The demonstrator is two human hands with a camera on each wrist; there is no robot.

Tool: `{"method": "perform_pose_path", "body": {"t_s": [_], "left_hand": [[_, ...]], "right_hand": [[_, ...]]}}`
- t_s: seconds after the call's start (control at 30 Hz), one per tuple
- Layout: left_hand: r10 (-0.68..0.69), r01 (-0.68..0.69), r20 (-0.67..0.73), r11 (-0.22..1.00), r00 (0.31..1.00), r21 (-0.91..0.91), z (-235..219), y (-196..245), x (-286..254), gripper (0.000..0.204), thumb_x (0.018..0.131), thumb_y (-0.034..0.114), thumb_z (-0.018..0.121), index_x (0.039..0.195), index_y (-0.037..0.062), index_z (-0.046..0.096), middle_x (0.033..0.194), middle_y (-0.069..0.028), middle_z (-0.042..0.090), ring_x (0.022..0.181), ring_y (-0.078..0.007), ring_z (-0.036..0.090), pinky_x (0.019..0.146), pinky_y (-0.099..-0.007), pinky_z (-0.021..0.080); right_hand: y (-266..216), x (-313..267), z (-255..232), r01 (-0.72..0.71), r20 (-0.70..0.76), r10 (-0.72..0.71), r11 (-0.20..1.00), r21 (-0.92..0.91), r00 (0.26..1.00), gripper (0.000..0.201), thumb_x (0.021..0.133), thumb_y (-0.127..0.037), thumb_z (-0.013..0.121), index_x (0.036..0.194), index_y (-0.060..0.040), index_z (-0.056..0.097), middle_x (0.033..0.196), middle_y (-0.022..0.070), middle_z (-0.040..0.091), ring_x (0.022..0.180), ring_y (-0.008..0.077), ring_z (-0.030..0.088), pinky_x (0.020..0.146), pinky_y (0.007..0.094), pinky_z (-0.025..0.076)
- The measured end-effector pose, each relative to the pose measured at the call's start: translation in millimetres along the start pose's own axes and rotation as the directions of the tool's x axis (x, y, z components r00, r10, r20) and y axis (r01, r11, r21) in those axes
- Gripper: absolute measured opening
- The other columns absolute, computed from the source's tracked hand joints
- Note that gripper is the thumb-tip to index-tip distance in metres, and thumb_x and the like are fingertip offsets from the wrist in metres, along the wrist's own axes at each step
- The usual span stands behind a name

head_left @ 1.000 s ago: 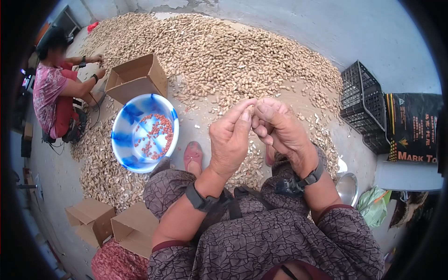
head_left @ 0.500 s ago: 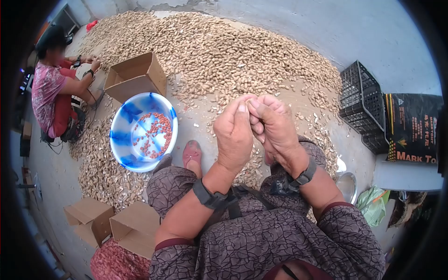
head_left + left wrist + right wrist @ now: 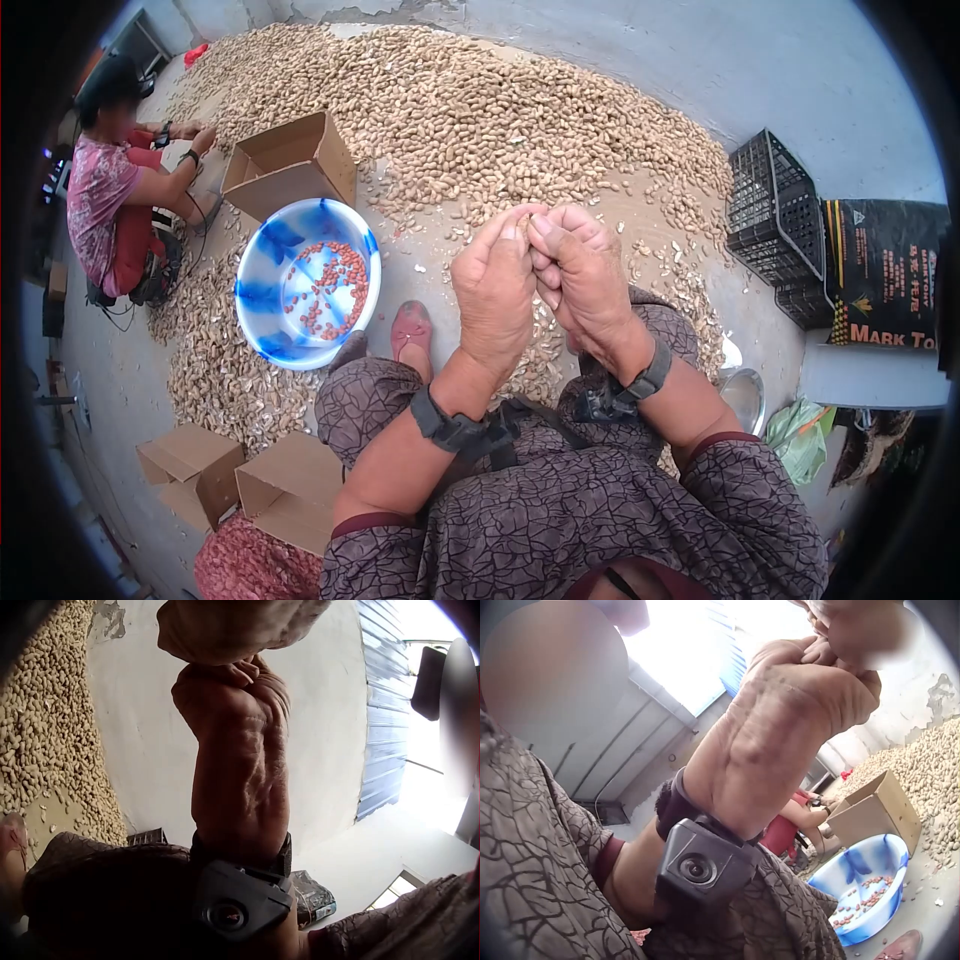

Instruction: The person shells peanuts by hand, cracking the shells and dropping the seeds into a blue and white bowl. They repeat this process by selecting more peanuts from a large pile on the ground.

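Observation:
In the head view both hands meet in front of the lap, fingertips together. The left hand pinches a peanut in its shell between thumb and forefinger. Against it from the other side press the thumb and curled fingers of the right hand, which pinch it too. Most of the peanut is hidden by the fingertips. Both wrist views show the hands from below, without the peanut. To the left on the floor stands a blue and white basin with shelled reddish peanut kernels in it.
A large heap of unshelled peanuts spreads along the wall. An open cardboard box stands behind the basin, with empty shells to its left. Black crates and a printed bag are at right. Another person sits far left.
Both hands have shifted slightly left, and their fingertips have changed position around the peanut. The other person's hands have come closer together. The basin and boxes have stayed put.

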State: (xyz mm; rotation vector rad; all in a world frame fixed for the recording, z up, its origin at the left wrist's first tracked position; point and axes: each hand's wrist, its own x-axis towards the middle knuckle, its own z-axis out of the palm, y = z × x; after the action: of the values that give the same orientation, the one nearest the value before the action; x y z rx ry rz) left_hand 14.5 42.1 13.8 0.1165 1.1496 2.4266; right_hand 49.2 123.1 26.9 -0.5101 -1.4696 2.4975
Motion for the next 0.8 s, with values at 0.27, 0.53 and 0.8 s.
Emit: {"method": "perform_pose_path", "body": {"t_s": [0.27,0.53,0.8], "left_hand": [[0.129,-0.163,0.163,0.962,0.978,0.218,-2.3,4.1,2.3,0.022,0.092,0.014,0.038,0.094,-0.0012,0.053,0.068,-0.0009,0.052,0.054,-0.0037,0.046,0.047,-0.0166,0.038],[0.019,-0.013,0.068,0.996,0.998,-0.083,1.0,-0.5,4.0,0.023,0.092,0.016,0.039,0.092,-0.0021,0.053,0.072,-0.0015,0.052,0.06,-0.0044,0.046,0.052,-0.0175,0.039],[-0.04,0.035,-0.033,0.99,0.999,-0.135,2.0,-3.7,6.8,0.022,0.09,0.015,0.038,0.09,-0.0014,0.053,0.073,-0.0015,0.051,0.063,-0.0054,0.046,0.054,-0.0185,0.038]], "right_hand": [[-2.0,-4.1,-1.2,0.117,-0.014,-0.119,0.987,-0.113,0.993,0.016,0.085,-0.016,0.052,0.078,-0.0016,0.055,0.062,-0.0021,0.05,0.048,0.0004,0.039,0.041,0.0153,0.03],[3.9,0.3,2.7,0.178,-0.03,-0.182,0.979,-0.104,0.983,0.015,0.085,-0.009,0.051,0.076,0.0005,0.056,0.064,-0.0002,0.054,0.053,0.0025,0.046,0.047,0.0164,0.037],[17.0,6.6,5.9,0.279,-0.074,-0.29,0.952,-0.128,0.954,0.014,0.083,-0.006,0.052,0.071,0.0002,0.055,0.065,0.0016,0.056,0.056,0.0032,0.049,0.048,0.0177,0.04]]}}
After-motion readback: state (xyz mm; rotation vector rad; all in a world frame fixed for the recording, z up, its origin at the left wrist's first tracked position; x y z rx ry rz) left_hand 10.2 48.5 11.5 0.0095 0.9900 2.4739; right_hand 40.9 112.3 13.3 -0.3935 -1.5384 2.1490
